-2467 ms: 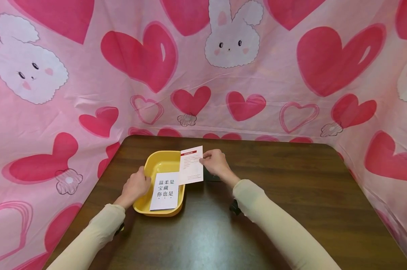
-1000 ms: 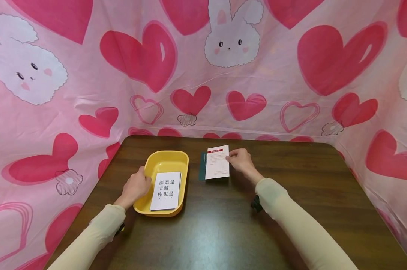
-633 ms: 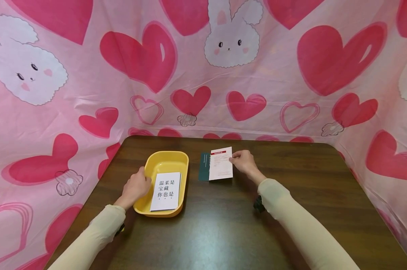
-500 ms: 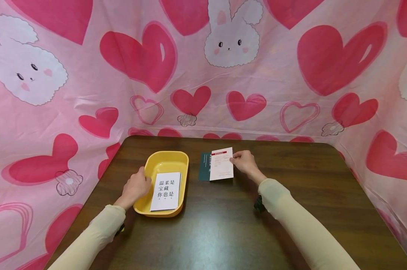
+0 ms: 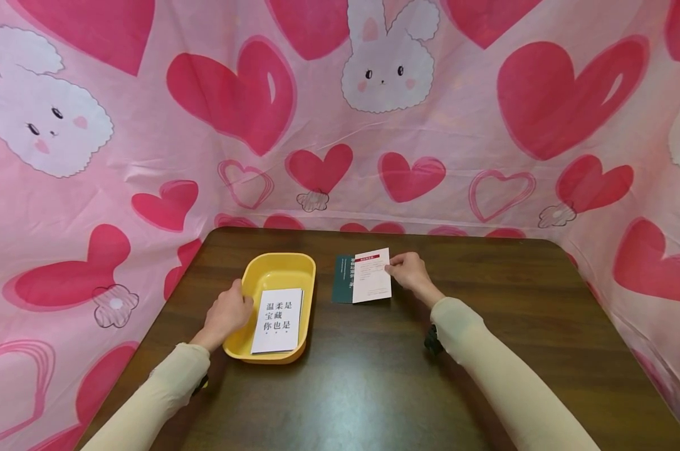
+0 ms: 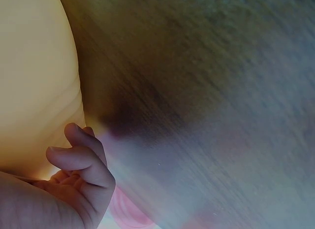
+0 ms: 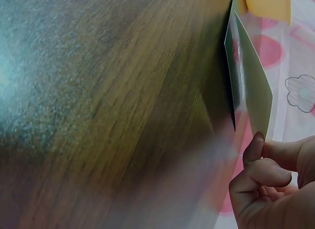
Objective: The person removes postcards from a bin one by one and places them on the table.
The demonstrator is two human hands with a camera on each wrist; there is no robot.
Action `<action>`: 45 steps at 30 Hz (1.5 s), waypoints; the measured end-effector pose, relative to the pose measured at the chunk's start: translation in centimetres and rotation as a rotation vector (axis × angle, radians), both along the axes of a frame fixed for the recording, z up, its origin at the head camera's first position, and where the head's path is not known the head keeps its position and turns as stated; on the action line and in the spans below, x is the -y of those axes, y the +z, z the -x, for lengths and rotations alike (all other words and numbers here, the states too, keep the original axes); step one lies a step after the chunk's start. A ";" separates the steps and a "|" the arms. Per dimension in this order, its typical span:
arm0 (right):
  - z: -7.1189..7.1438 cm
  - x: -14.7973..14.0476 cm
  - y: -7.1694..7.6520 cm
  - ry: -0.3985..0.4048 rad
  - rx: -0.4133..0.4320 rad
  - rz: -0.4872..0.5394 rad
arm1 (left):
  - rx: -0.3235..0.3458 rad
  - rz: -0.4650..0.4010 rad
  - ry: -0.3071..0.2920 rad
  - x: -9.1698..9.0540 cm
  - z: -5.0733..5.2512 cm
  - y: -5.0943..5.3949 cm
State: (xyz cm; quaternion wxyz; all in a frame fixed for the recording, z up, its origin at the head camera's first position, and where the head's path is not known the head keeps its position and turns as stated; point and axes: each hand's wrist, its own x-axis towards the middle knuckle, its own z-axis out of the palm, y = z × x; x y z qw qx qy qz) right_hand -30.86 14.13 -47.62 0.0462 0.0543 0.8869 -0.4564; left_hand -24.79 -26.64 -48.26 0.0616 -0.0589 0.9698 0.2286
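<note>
My left hand grips the left rim of a yellow plastic tray. In the left wrist view, bent fingers lie against the tray's outer wall. Inside the tray rests a small stack of white cards, the top one printed with large black characters. Right of the tray, my right hand pinches the right edge of a white card with a red heading and fine text. A dark green card with white lettering lies under it, partly covered. The right wrist view shows the pinched card tilted.
The brown wooden table extends to the right and in front of both hands. Pink cloth with hearts and rabbits hangs round the back and sides.
My right hand has carried the white card rightward from the tray's edge to above the green card, then slightly further right and down, baring more green. My left hand has stayed on the tray.
</note>
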 end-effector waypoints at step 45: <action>0.6 0.2 -1.0 0.045 0.002 -0.202 | 0.011 -0.013 0.008 0.0 0.0 0.0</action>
